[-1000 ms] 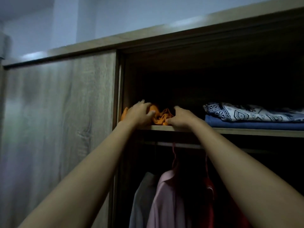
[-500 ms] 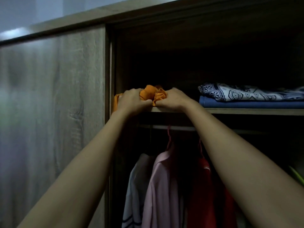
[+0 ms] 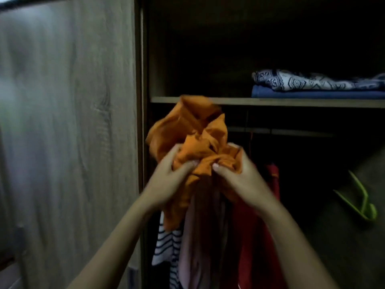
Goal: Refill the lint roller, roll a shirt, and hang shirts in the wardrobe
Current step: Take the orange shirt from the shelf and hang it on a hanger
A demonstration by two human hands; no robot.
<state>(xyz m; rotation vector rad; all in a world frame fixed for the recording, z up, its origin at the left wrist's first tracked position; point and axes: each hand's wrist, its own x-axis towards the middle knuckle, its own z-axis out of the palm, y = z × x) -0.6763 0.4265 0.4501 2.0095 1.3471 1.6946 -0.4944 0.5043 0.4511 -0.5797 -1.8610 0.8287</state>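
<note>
Both hands have come down and back from the shelf, bringing the orange shirt [image 3: 193, 147] with them. The left hand [image 3: 166, 180] and right hand [image 3: 239, 176] each grip the bunched cloth, fingers [image 3: 220, 170] curled into it, thumbs pinching from below. Half a second ago the shirt lay on the shelf [image 3: 270, 102]; now it is clear of it, held crumpled in mid-air in front of the hanging shirts [image 3: 208, 236]. It looks ready to be shaken out for rolling or hanging. A green hanger [image 3: 362, 197] hangs free further right. Beyond, folded clothes [image 3: 312, 84] rest on the shelf.
</note>
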